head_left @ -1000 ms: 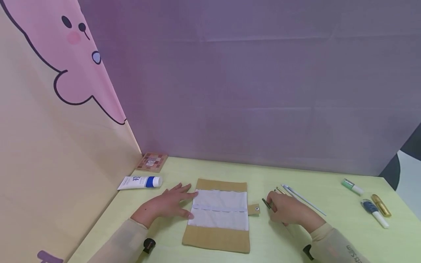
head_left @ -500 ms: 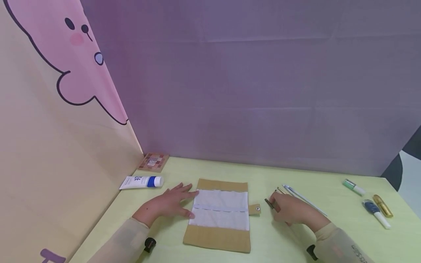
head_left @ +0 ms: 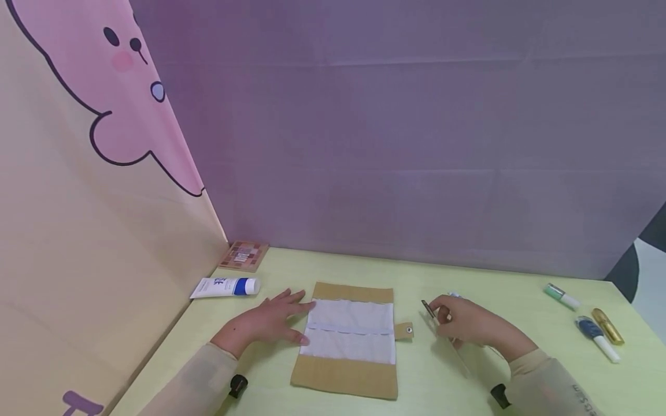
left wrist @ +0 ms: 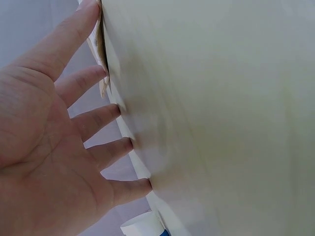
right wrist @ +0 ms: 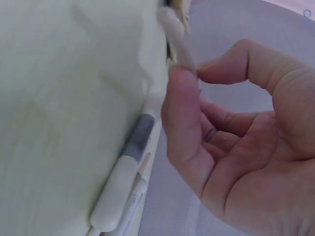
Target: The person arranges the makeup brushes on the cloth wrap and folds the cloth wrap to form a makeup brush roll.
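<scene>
A tan roll-up pouch lies unfolded with its pale pocketed lining facing up and a snap tab at its right side. My left hand is spread at the pouch's left edge, thumb and index fingertip on the rim. To the right of the tab, my right hand pinches a slim pale stick with a dark end between thumb and index finger. Its dark end points up and left. In the right wrist view the stick's rounded end projects past the fingertips.
A white tube with a blue cap and a patterned flat box are at the left. Far right lie a green-and-white bottle, a blue-and-white one and a gold one. Light slim sticks lie behind my right hand.
My right hand has risen slightly from the tabletop, and the pinched stick has come up with it, its dark end tipped higher. My left hand has stayed on the pouch.
</scene>
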Motion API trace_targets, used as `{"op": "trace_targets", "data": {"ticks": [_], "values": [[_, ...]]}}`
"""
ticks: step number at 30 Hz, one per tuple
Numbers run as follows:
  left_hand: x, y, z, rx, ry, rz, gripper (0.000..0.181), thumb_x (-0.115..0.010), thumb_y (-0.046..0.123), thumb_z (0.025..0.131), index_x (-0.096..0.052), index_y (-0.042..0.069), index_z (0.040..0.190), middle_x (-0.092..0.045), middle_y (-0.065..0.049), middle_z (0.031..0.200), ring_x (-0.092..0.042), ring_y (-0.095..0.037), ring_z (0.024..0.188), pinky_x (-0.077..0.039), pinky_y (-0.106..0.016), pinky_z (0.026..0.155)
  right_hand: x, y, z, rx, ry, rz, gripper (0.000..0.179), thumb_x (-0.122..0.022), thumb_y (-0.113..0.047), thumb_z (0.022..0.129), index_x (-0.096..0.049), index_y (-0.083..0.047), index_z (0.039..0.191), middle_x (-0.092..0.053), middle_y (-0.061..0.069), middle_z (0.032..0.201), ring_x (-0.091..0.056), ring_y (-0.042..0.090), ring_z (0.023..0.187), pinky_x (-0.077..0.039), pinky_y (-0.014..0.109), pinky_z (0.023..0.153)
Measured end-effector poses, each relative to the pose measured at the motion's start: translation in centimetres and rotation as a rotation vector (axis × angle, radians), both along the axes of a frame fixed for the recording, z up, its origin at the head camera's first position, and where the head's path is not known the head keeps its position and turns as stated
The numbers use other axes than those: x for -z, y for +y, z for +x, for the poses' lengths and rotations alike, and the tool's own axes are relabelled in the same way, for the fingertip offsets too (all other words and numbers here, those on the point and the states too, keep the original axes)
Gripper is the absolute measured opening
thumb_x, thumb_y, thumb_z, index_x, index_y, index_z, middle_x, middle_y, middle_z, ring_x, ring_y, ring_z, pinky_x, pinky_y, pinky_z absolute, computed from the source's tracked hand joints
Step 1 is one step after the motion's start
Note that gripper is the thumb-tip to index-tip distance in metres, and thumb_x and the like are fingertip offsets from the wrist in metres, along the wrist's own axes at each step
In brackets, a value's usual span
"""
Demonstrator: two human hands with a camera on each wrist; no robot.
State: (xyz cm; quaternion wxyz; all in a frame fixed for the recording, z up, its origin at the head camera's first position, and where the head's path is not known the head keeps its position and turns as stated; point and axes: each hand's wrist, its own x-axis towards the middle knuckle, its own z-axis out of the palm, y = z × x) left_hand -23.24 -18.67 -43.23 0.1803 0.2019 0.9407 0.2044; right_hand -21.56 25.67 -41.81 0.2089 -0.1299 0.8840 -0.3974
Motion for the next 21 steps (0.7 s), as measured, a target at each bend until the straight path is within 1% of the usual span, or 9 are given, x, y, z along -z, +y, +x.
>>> {"op": "trace_targets", "data": {"ticks": [4, 9, 13, 16, 21], "values": [[0.1, 0.0, 0.0, 0.001, 0.003, -0.001, 0.087, -0.086, 0.049, 0.087, -0.049, 0.023, 0.162, -0.028, -0.015, 0.178, -0.014, -0.049, 0.167, -0.011, -0.08, 0.128, -0.7, 0.1, -0.4, -0.025, -0.016, -0.089, 0.054, -0.061, -0.001, 0.098, -0.045, 0.009, 0.149, -0.056, 0.009, 0.104, -0.06, 0.019, 0.071, -0.062, 0.039, 0.068], [0.1, 0.1, 0.0, 0.002, 0.01, 0.004, 0.088, -0.086, 0.048, 0.087, -0.049, 0.023, 0.162, -0.028, -0.014, 0.178, -0.014, -0.049, 0.166, -0.011, -0.081, 0.127, -1.5, -0.4, -1.0, -0.029, -0.007, -0.181, 0.055, -0.06, -0.005, 0.099, -0.044, 0.006, 0.15, -0.053, 0.009, 0.107, -0.057, 0.015, 0.075, -0.062, 0.038, 0.07], [0.1, 0.1, 0.0, 0.001, 0.009, -0.003, 0.088, -0.086, 0.049, 0.086, -0.049, 0.024, 0.162, -0.028, -0.013, 0.178, -0.014, -0.049, 0.167, -0.011, -0.081, 0.127, -1.9, -1.2, -1.6, -0.02, 0.017, -0.22, 0.053, -0.06, -0.006, 0.099, -0.045, 0.003, 0.149, -0.053, 0.011, 0.11, -0.06, 0.016, 0.079, -0.063, 0.038, 0.072], [0.2, 0.0, 0.0, -0.005, 0.007, -0.005, 0.088, -0.086, 0.05, 0.087, -0.049, 0.025, 0.162, -0.027, -0.013, 0.179, -0.013, -0.048, 0.167, -0.011, -0.081, 0.127, -2.3, -2.0, -1.9, 0.002, 0.035, -0.238, 0.052, -0.06, -0.006, 0.098, -0.047, 0.0, 0.149, -0.055, 0.012, 0.111, -0.063, 0.018, 0.082, -0.063, 0.039, 0.073], [0.2, 0.0, 0.1, -0.002, 0.013, 0.002, 0.087, -0.085, 0.051, 0.087, -0.048, 0.025, 0.162, -0.027, -0.012, 0.179, -0.014, -0.048, 0.167, -0.011, -0.08, 0.128, -2.9, -3.6, -2.4, 0.018, 0.06, -0.274, 0.055, -0.058, -0.003, 0.096, -0.046, -0.001, 0.15, -0.056, 0.013, 0.111, -0.066, 0.022, 0.084, -0.064, 0.04, 0.076]]}}
